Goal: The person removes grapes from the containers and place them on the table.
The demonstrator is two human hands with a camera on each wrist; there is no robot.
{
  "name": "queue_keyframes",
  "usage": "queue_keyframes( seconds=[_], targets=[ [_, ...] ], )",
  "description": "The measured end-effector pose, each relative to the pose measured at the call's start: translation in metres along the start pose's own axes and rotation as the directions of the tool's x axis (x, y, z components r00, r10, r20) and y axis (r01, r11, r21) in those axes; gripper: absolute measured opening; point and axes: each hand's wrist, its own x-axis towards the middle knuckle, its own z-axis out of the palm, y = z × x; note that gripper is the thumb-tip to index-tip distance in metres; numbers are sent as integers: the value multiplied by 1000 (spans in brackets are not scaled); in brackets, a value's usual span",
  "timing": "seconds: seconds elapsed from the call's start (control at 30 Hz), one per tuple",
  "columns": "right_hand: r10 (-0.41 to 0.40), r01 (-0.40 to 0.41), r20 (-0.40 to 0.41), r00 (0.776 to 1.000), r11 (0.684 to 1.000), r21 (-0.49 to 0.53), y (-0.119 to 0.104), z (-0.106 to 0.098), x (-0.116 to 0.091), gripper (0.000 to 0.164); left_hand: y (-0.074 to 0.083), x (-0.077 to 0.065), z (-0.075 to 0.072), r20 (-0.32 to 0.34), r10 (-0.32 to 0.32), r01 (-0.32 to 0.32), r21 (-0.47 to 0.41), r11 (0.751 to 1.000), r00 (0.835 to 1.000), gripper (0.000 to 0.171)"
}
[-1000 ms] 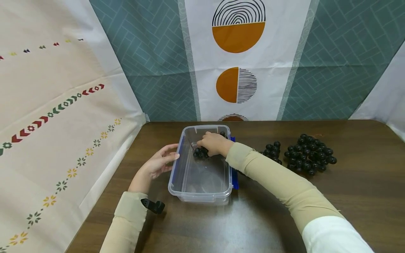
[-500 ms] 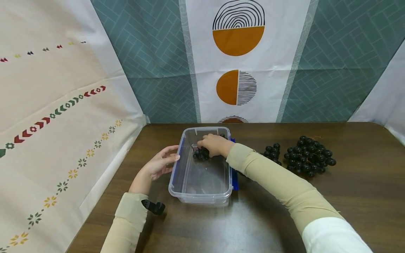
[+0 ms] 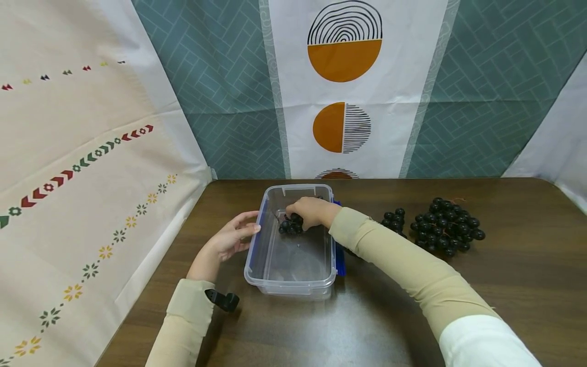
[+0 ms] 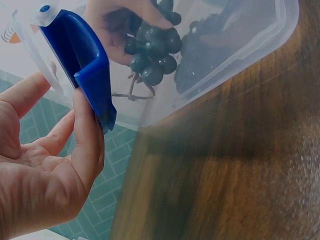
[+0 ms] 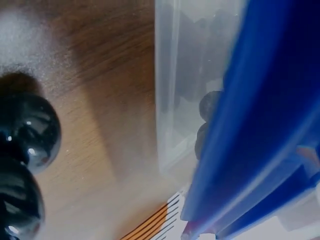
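Note:
A clear plastic box (image 3: 293, 285) with blue side latches stands lidless on the wooden table. My left hand (image 3: 234, 235) touches its left side with extended fingertips; in the left wrist view they rest at the rim and the blue latch (image 4: 92, 70). Inside the box, my right hand (image 3: 312, 210) holds a bunch of black grapes (image 3: 290, 225) near the far end, with its stem sticking out to the left. Through the clear wall in the left wrist view, the bunch (image 4: 152, 55) shows against that hand's fingers. The right hand itself is mostly hidden in the right wrist view.
To the right of the box lie a large bunch of black grapes (image 3: 447, 227) and a smaller bunch (image 3: 393, 220), partly covered by the right sleeve (image 3: 403, 255). Patterned cloth (image 3: 229, 102) hangs behind the table's far edge.
The right hand has shifted slightly inside the box, and the stem end of its bunch sits a little lower. The left hand stays at the box's side.

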Motion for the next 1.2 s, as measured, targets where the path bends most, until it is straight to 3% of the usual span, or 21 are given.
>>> queue_keyframes(
  seconds=[0.17,0.43,1.03,1.2],
  targets=[
    [34,-35,29,999,999,25,-1,-1,-2,50,0,1,3,9,-8,8,1,1000,1000,57],
    [15,-19,40,999,997,81,4,-1,-6,47,0,2,4,30,2,-2,-1,1000,1000,57],
    [-47,55,-50,998,985,166,1,-2,-18,42,4,0,4,39,-29,26,69,997,999,55],
    [-60,72,-67,996,978,198,-1,-1,-18,44,4,0,5,11,-31,31,67,997,999,53]
  ],
)
